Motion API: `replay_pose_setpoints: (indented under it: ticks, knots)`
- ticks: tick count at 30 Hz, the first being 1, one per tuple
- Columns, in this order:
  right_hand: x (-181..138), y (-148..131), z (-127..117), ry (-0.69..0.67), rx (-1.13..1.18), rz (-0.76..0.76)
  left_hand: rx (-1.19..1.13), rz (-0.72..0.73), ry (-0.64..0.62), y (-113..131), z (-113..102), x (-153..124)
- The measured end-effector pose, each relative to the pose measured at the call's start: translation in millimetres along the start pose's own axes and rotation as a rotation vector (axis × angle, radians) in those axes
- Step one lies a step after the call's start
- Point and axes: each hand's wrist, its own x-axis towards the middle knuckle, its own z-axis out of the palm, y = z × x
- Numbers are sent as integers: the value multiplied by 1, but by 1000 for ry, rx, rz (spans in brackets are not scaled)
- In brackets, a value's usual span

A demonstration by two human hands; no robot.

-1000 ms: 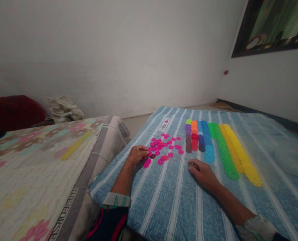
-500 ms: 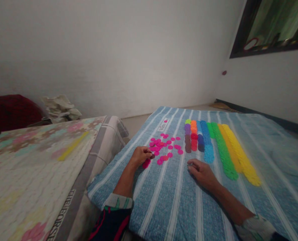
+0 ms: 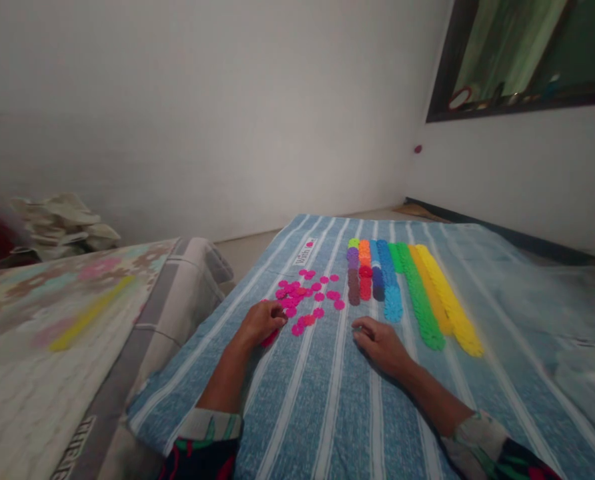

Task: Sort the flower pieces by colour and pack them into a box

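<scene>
My left hand [image 3: 261,323] is at the near left edge of a loose scatter of pink scalloped discs [image 3: 290,301]. Its thumb and fingers are pinched together, and what is between them is hidden. Some pink discs [image 3: 269,339] lie partly under this hand. My right hand [image 3: 380,343] rests on the striped cloth with loosely curled fingers, and no object shows in it. Just beyond it, discs lie overlapped in colour rows: brown [image 3: 354,288], red [image 3: 365,287], dark blue [image 3: 378,283] and light blue [image 3: 393,305].
Long green [image 3: 420,300] and yellow [image 3: 450,303] rows of discs lie to the right. A clear plastic container [image 3: 557,300] stands at the right edge of the blue striped cloth [image 3: 317,413]. Across a gap on the left is a bed with a floral cover [image 3: 22,393].
The view has turned a little to the right, so everything sits further left. My left hand stays by the pink discs; a dark disc seen at its fingertips before no longer shows. My right hand looks unchanged.
</scene>
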Motion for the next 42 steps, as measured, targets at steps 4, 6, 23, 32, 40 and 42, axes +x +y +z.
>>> replay_pose_setpoints:
  ticks: [4,6,23,32,40,42]
  knots:
    - [3,-1,-1,-26,-3,6,43,25,-7,-1,-2,3]
    - [4,0,0,-24,-1,5,37,17,-20,-2,-2,4]
    - [7,0,2,-9,71,27,-300,88,-24,56,14,-2]
    - [6,1,1,-26,244,76,-235,304,-78,119,79,-1]
    - [8,0,1,38,221,89,-775,154,-283,103,85,3]
    - [9,0,1,54,206,68,-849,130,-312,103,85,3]
